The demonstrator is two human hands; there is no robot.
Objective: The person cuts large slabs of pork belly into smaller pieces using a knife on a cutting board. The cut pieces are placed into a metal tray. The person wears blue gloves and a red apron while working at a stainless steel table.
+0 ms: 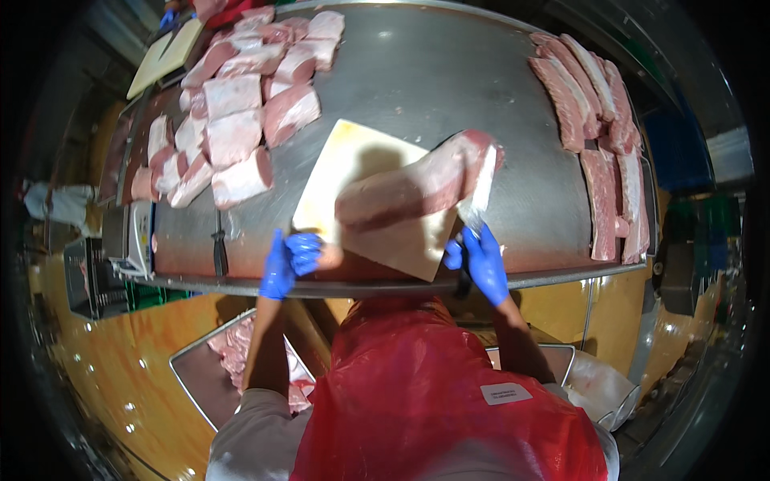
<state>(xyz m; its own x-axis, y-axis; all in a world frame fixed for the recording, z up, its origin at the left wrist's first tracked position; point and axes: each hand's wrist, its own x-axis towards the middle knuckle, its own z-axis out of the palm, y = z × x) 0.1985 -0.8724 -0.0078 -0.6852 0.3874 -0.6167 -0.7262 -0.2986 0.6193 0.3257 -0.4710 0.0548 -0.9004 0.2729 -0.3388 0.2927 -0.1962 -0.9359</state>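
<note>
A long slab of pork loin [401,188] lies slantwise on a pale cutting board [325,188], its far right end reaching past the board onto the steel. My right hand [484,260], in a blue glove, is closed around a knife [464,282]. The knife's dark handle shows below the fist and its blade points away, beside the loin's right end. At the board's near left edge is my left hand [289,263], also gloved, with fingers curled. A blurred pinkish bit [329,256] shows beside those fingers; whether they hold it is unclear.
Several pork pieces [234,140] cover the table's left side. Long pork strips [600,192] are stacked at the right. Another dark-handled tool [220,250] lies by the left front edge. Below the table stands a bin [196,377] with meat. A second cutting board [164,60] is far left.
</note>
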